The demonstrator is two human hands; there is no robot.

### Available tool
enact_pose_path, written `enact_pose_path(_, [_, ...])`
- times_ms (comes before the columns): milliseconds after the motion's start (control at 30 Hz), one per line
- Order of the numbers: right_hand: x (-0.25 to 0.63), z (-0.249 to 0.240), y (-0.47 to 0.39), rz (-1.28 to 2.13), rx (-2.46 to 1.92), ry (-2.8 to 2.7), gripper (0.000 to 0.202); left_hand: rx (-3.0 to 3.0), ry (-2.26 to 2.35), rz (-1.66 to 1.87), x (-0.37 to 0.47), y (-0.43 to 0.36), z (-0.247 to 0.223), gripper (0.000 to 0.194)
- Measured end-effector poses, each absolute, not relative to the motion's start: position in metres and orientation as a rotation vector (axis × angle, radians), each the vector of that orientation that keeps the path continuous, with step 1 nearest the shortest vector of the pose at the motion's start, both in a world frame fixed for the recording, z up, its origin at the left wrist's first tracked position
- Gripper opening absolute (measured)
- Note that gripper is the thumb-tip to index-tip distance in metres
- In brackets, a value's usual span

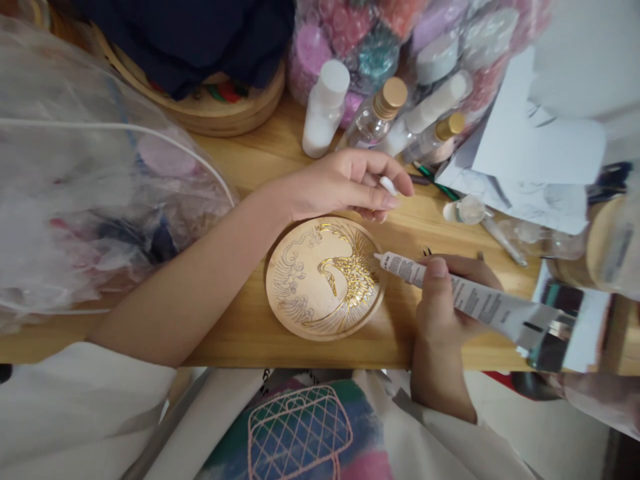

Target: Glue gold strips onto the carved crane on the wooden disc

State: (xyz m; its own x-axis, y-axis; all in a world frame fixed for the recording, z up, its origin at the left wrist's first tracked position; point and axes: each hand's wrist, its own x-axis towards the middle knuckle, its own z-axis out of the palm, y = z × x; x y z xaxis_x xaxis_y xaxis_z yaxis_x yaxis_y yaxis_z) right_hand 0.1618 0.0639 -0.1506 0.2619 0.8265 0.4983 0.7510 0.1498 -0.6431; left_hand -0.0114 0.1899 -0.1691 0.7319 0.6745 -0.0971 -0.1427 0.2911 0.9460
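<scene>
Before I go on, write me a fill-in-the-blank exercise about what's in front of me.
1. The right hand grips a tube coloured mostly ____.
2. The shiny lines on the wooden disc are ____.
3. They outline a long-necked ____.
4. In picture height, the left hand, with its small white object, is ____ than the right.

Missing words: white; gold; bird; higher.
</scene>
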Motion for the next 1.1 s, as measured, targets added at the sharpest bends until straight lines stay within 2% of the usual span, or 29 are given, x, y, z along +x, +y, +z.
enact_pose_path(200, [0.1646,-0.1520,0.0626,0.120,-1.632,-1.481,0.033,1.086,0.528,0.582,-0.0109,0.1894,-0.1659,0.009])
enact_pose_path(367, [0.1630,-0.1532,0.0636,0.075,-1.635,-1.477,0.040,1.131,0.535,0.580,-0.0113,0.1896,-0.1672,0.010])
enact_pose_path(533, [0.1660,-0.1554,0.0622,0.097,-1.581,-1.480,0.029,1.151,0.535,0.569,-0.0124,0.1901,-0.1699,0.014])
enact_pose_path(1100, [0.1635,-0.1544,0.0645,0.181,-1.477,-1.488,0.028,1.108,0.591,0.685,-0.0093,0.1892,-0.1649,0.010])
